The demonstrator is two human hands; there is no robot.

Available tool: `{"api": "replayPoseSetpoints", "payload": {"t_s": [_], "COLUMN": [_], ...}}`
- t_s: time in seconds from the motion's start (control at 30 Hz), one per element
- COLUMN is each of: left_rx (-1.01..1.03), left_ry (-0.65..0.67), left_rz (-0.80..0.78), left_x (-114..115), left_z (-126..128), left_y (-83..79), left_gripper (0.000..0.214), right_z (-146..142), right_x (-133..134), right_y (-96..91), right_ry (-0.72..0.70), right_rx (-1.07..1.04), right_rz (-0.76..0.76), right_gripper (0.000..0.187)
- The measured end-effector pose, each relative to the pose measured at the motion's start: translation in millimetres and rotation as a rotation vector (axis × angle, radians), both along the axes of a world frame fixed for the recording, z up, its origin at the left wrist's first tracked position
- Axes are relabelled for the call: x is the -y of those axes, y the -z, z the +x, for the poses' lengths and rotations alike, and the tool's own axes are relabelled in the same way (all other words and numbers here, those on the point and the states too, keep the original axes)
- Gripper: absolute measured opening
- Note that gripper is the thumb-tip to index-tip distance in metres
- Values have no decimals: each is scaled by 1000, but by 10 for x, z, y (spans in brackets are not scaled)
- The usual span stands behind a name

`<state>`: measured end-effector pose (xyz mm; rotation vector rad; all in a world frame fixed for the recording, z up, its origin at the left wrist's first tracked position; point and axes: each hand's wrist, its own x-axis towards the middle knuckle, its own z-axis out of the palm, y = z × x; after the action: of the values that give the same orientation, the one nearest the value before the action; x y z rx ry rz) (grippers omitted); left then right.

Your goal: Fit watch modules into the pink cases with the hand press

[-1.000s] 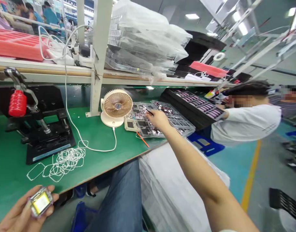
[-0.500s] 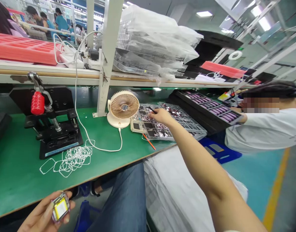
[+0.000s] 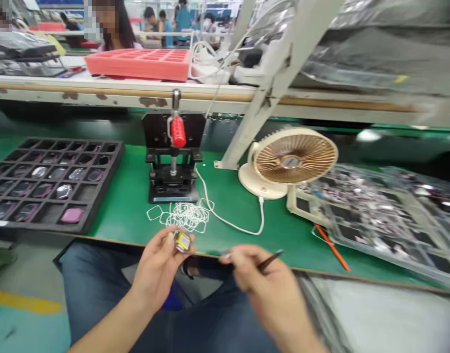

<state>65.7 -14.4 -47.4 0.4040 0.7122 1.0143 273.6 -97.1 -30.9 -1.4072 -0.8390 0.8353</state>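
Note:
My left hand (image 3: pixel 155 272) holds a small watch case (image 3: pixel 182 241) near the table's front edge. A yellow-edged block with a white face, like a battery, shows in its open side. To its right, my right hand (image 3: pixel 265 284) is closed around dark tweezers (image 3: pixel 271 260), their rear end pointing right. Blur hides whether the tip near the fingers carries a small part. Just beyond the left hand lies a tangle of thin white ring gaskets (image 3: pixel 188 215). Behind them stands a black press fixture (image 3: pixel 173 171) with a red handle (image 3: pixel 178 131).
A black compartment tray (image 3: pixel 88 196) with watch cases lies at left. A cream fan (image 3: pixel 294 157) with a white cable stands right of centre. Clear trays (image 3: pixel 372 215) of small parts and an orange stick (image 3: pixel 333 247) are farther right. A shelf (image 3: pixel 129 90) crosses behind.
The view has swung left. My right hand has come back from the parts trays to near my left hand, tweezers still in it. My left hand with the watch case has risen to the table edge.

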Motion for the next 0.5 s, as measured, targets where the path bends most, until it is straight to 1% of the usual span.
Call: {"api": "replayPoseSetpoints", "payload": {"t_s": [0.03,0.07,0.1,0.17,0.23,0.33,0.5], "left_rx": [2,-1,-7,-16,-8,5,-5], "left_ry": [-24,-42,-54,-73,-94,-113,-129], "left_rz": [6,13,23,57,98,120,130], "left_x": [-2,5,19,53,77,82,68], "left_z": [7,-2,-23,-86,-152,-211,-209], "left_y": [-4,-9,-15,-24,-22,-4,17], "left_gripper": [35,42,49,54,50,41,35], "right_z": [-328,-602,-816,-1073,-1167,-1192,-1238], "right_x": [-12,-39,-78,-169,-238,-262,-256], "right_y": [109,198,266,344,364,350,340], "right_ry": [-100,-169,-208,-206,-197,-173,-136], "right_rx": [-173,-302,-404,-515,-579,-618,-641], "right_rz": [-44,-75,-91,-81,-61,-29,3], "right_gripper": [41,42,43,41,39,36,34]}}
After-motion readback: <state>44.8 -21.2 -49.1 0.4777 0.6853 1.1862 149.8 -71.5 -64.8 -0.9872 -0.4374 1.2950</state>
